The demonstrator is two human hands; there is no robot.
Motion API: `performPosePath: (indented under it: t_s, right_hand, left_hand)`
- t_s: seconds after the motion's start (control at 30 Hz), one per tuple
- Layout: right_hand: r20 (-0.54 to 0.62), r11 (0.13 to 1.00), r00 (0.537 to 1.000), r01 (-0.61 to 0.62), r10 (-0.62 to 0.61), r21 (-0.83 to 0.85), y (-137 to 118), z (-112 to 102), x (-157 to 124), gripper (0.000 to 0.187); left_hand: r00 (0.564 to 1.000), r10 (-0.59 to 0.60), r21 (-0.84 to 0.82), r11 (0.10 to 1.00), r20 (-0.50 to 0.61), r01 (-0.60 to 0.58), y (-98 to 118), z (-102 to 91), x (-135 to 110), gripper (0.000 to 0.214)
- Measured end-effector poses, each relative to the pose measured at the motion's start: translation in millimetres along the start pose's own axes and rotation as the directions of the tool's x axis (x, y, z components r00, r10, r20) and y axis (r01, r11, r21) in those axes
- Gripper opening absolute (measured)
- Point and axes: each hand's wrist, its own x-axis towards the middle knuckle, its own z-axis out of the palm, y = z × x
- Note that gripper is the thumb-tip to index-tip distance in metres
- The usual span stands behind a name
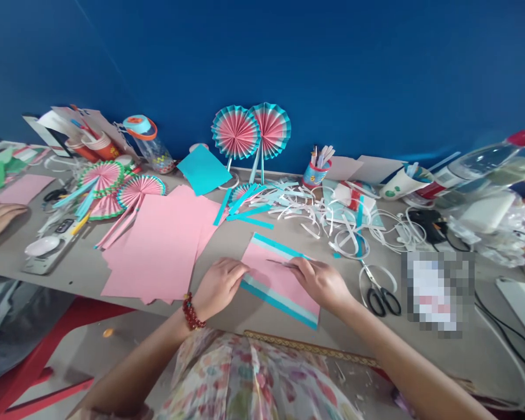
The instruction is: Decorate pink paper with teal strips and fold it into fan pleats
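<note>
On the table [225,245], the blue-edged pink sheet [280,283] could slip if your left hand [217,287], fingers close together at its edge (pinching or not, I cannot tell), presses too lightly while the fingers of your right hand [322,283] pinch a thin dark tool [280,262] over it.

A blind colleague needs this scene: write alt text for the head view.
A person's left hand is at the edge of a pink sheet striped blue and white, while the right hand holds a thin tool over it. Loose pink paper lies left, scissors right; behind, two pleated paper fans stand before a blue wall.
</note>
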Motion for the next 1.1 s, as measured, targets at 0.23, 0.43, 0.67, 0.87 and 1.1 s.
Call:
performPosePath:
  t_s: [0.23,0.43,0.67,0.87,1.1]
  right_hand:
    - [0.015,0.985,0.988,-0.157,0.156,0.071,-30.2,-4.9,-43.4,0.031]
    - [0.036,0.947,0.978,-0.207,0.205,0.244,-31.1,-3.7,-39.5,0.020]
    - [0.042,0.968,0.994,-0.109,0.102,0.228,-23.7,-6.6,-11.9,0.025]
    - [0.060,0.990,0.998,-0.042,0.034,0.138,-15.6,-1.5,9.7,0.030]
    - [0.050,0.995,0.994,0.099,-0.100,0.025,-18.9,5.6,24.7,0.022]
  left_hand:
    - [0.976,0.191,-0.007,0.981,0.104,-0.191,-15.8,-6.1,33.3,0.032]
    - [0.994,0.101,0.078,0.992,0.030,-0.103,-17.2,-8.1,21.6,0.028]
    - [0.998,0.050,0.086,0.995,-0.032,-0.047,-18.9,1.9,14.7,0.021]
    - [0.997,-0.023,0.012,1.000,-0.067,0.023,-23.7,7.4,13.9,0.013]
    - [0.993,-0.096,-0.066,0.994,-0.074,0.091,-23.7,7.3,14.2,0.013]
